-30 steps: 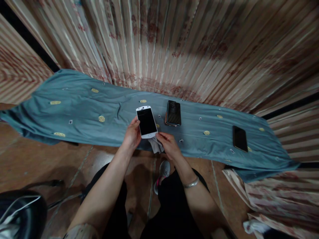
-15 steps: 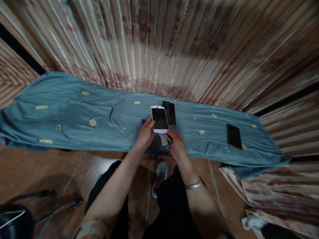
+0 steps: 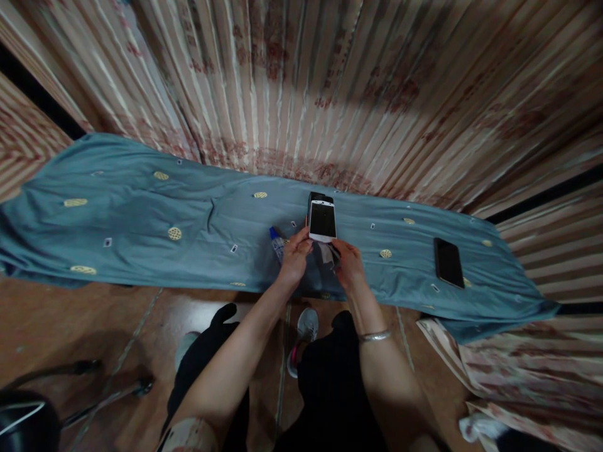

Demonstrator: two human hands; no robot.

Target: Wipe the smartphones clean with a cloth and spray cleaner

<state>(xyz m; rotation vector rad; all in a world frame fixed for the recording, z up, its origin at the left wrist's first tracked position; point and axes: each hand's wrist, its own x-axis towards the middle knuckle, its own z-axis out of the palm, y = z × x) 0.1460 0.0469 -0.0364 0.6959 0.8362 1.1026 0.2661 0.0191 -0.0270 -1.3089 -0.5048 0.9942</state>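
A white smartphone (image 3: 323, 220) with a dark screen is held up between my two hands. My left hand (image 3: 296, 254) grips its lower left corner. At the lower right corner, my right hand (image 3: 347, 260) pinches it and also has a crumpled grey cloth (image 3: 326, 253) hanging beneath the phone. Behind the white phone a black phone (image 3: 320, 196) lies on the covered table, mostly hidden by it. Beside my left hand lies a bottle with a blue cap (image 3: 274, 233), its lower part partly covered by the hand.
A teal cloth with yellow pineapple-like prints (image 3: 127, 232) covers the long table. Another black phone (image 3: 448, 262) lies toward its right end. Pleated curtains (image 3: 301, 94) hang behind. A black wheeled chair base (image 3: 80, 402) stands on the floor at lower left.
Both hands have carried the white phone to the right, so it now overlaps the black phone more. More of the blue-capped bottle shows beside my left hand.
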